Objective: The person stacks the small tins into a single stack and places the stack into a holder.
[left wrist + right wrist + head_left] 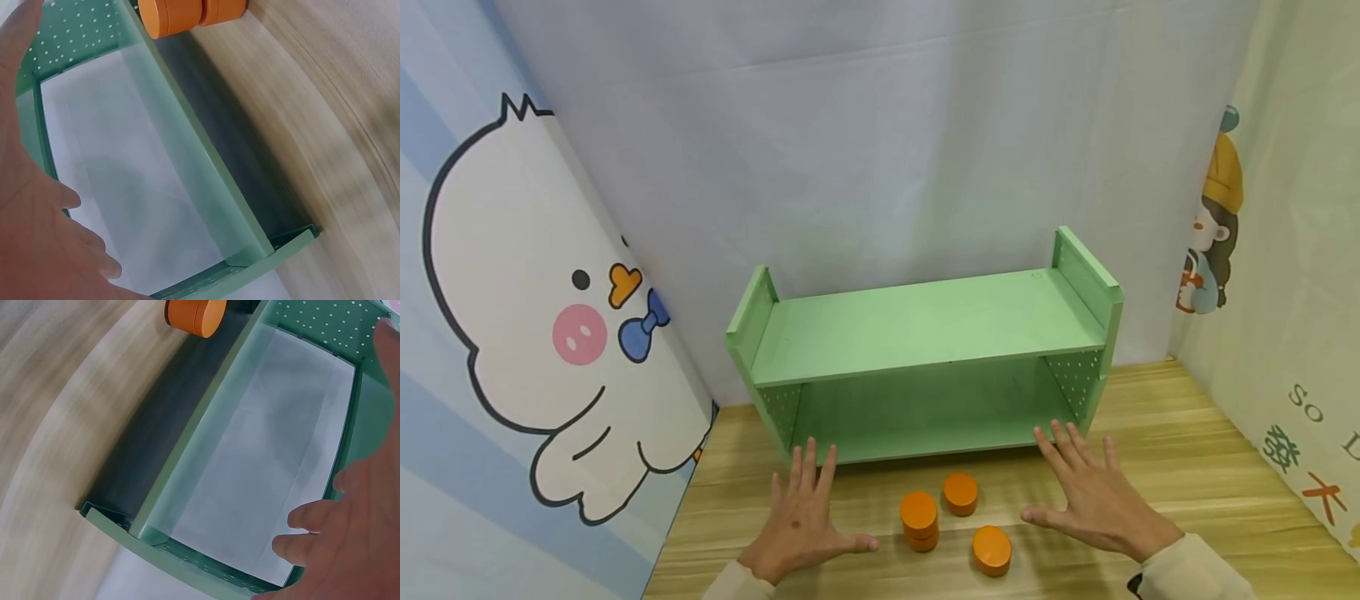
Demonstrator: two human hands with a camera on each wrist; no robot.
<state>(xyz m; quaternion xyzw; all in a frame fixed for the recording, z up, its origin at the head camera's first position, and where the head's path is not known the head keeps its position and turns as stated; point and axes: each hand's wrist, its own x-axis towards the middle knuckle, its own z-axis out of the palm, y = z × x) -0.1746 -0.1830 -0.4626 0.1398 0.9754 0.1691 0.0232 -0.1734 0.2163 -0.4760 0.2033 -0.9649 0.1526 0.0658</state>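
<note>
Cream sleeves at the bottom edge, left hand and right hand extended, both released with fingers spread, before a green two-tier shelf.

On the wood-grain tabletop, between the hands: a stack of two orange cylinders near the left thumb, a loose orange cylinder just behind it to the right, and a front orange cylinder toward the right thumb. Just beyond, perforated side panels on the shelf, its lower front edge overlapped by fingertips in the head view; contact impossible to tell. Behind, a pale curtain; to the left, a printed cartoon chick.
</note>
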